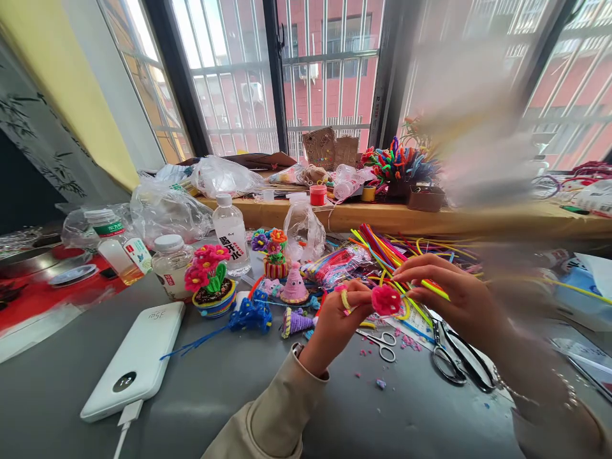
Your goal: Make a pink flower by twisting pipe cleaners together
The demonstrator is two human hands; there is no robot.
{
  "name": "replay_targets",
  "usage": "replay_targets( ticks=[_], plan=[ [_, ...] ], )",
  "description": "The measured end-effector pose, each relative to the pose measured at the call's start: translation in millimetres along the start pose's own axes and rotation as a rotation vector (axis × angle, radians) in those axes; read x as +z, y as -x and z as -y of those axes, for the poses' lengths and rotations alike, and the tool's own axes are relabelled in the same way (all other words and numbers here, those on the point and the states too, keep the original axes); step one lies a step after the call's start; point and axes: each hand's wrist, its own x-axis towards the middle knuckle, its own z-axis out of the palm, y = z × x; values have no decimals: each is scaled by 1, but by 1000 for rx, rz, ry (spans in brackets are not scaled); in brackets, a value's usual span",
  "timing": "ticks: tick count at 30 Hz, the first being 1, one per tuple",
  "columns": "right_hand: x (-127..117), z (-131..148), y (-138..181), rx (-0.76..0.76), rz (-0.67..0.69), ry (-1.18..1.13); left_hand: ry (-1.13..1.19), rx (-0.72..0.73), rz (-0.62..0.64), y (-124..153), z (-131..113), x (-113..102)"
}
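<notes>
My left hand point(338, 325) is closed in a pinch on a small pink pipe-cleaner flower point(386, 299), raised above the table. A yellow-and-pink fuzzy ring point(344, 299) circles one of its fingers. Close by the flower's right side, my right hand point(449, 299) has its thumb and fingertips drawn together; what lies between them is too small to make out. Beneath the hands are small silver scissors point(386, 349) and large black-handled shears point(452, 363). A purple fuzzy cone figure point(295, 322) lies left of my left wrist, with a pink cone figure point(294, 287) upright behind it.
A white power bank point(138, 357) with a cable lies at left. Behind it stand a pot of pink fuzzy flowers point(210, 280), a water bottle point(231, 236) and a jar point(171, 268). Loose pipe cleaners point(370, 248) spread behind my hands. A whitish blur covers part of the right side.
</notes>
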Motion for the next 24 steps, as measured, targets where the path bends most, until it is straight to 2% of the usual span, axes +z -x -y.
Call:
replay_targets(
  ticks=[5, 9, 15, 18, 21, 24],
  plan=[
    [-2, 9, -3, 71, 201, -2, -151, 43, 88, 1, 0, -1],
    [0, 18, -4, 117, 235, -58, -193, 46, 109, 1, -1, 0],
    [10, 16, -3, 322, 149, -190, -163, 40, -20, 1, 0, -1],
    [13, 13, -2, 357, 106, -292, -74, -2, -68, 0, 0, -1],
    [9, 11, -1, 329, 22, -256, 91, -129, -82, 0, -1, -1],
    [3, 10, -1, 182, -6, -71, 274, -276, -102, 0, -2, 0]
  ],
)
